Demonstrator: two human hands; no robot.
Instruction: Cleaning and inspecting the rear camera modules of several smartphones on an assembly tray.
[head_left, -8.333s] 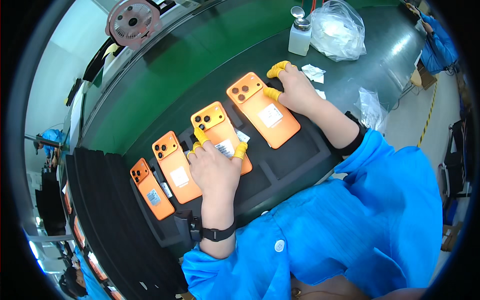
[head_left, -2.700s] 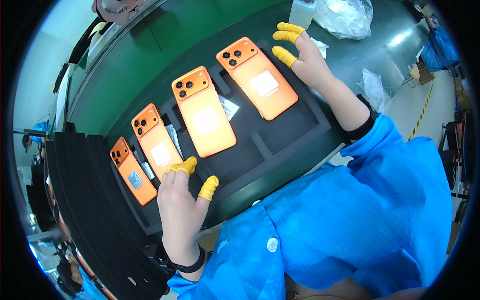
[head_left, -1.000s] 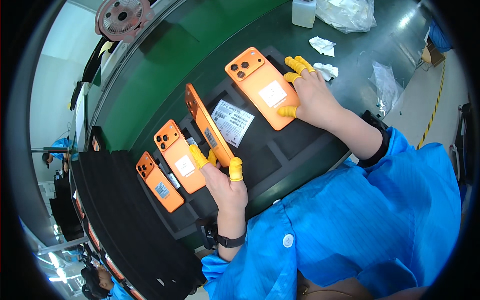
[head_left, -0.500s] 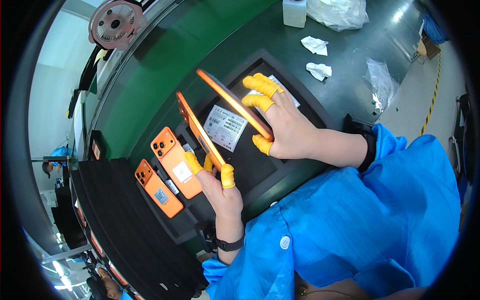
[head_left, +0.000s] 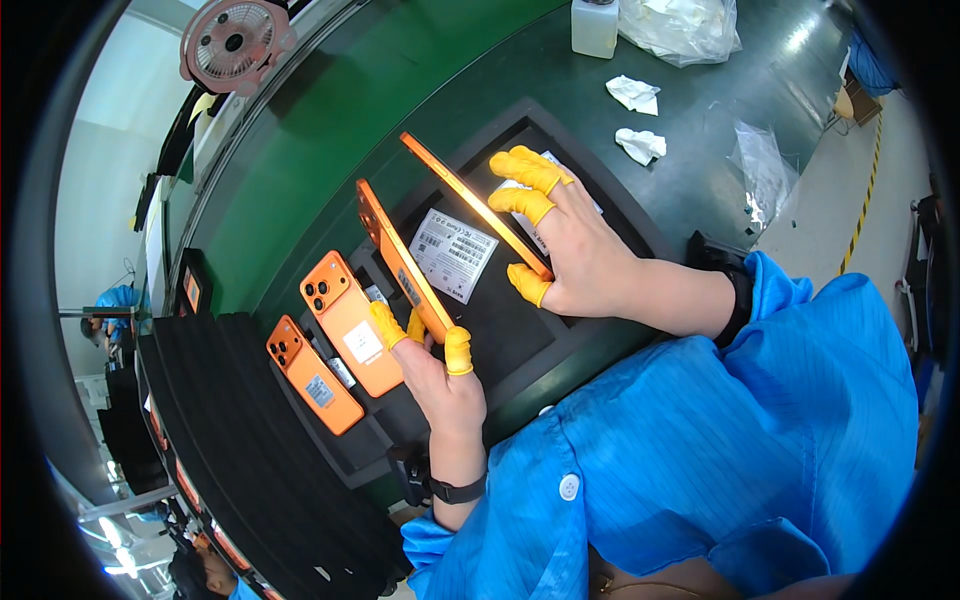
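My left hand (head_left: 443, 385), in yellow finger cots, grips the lower end of an orange smartphone (head_left: 402, 262) that is tilted up on its edge, its camera end pointing away. Another orange smartphone (head_left: 476, 204) is held on edge by my right hand (head_left: 580, 235), with the thumb at its near end and the fingers along its right side. Two more orange phones, a larger one (head_left: 345, 325) and a smaller one (head_left: 315, 375), lie camera side up in the black foam tray (head_left: 560, 350), left of my left hand. White labels (head_left: 452, 255) show in the tray under the held phones.
Stacked black trays (head_left: 240, 430) stand at the left. On the green table are crumpled white tissues (head_left: 640, 146), a plastic bag (head_left: 680, 28), a clear wrapper (head_left: 765, 175) and a whitish bottle (head_left: 595, 28). A fan (head_left: 234, 44) is at the far left; other people sit beyond.
The phone in my right hand has turned slightly, so its edge now faces me and catches a bright glint. My left hand and its phone have hardly moved.
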